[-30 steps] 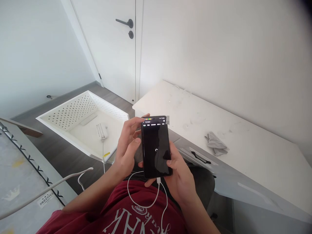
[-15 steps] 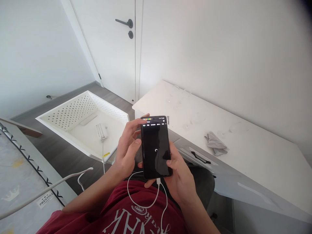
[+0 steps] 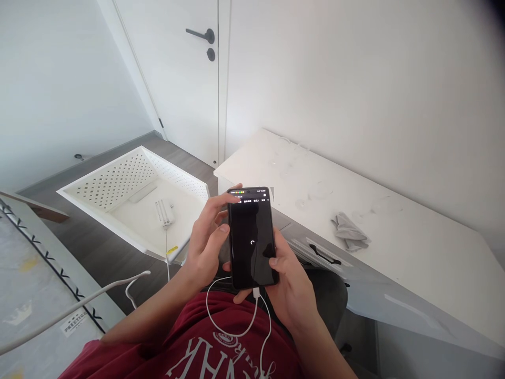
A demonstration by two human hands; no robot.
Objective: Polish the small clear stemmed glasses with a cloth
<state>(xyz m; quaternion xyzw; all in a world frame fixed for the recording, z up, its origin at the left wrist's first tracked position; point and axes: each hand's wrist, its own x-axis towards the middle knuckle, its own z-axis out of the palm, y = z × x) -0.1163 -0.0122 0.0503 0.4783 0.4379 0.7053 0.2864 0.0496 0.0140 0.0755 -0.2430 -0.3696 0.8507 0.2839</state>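
A black phone (image 3: 251, 237) is held upright in front of my chest, its dark screen showing a small loading ring. My left hand (image 3: 205, 243) grips its left edge, index finger curled over the top corner and thumb against the side. My right hand (image 3: 291, 282) cradles the lower right side, with the thumb resting on the screen's edge. A white cable (image 3: 232, 321) is plugged into the phone's bottom and loops down over my red shirt.
A white desk (image 3: 414, 247) with a crumpled grey cloth (image 3: 349, 230) and a black drawer handle (image 3: 324, 256) stands on the right. A white perforated tray (image 3: 118, 184) holding a power strip (image 3: 163, 212) lies on the floor, left. A closed door (image 3: 181, 79) is behind. Bed edge at lower left.
None apart from a slight shift of the view; both hands and the phone stay put.
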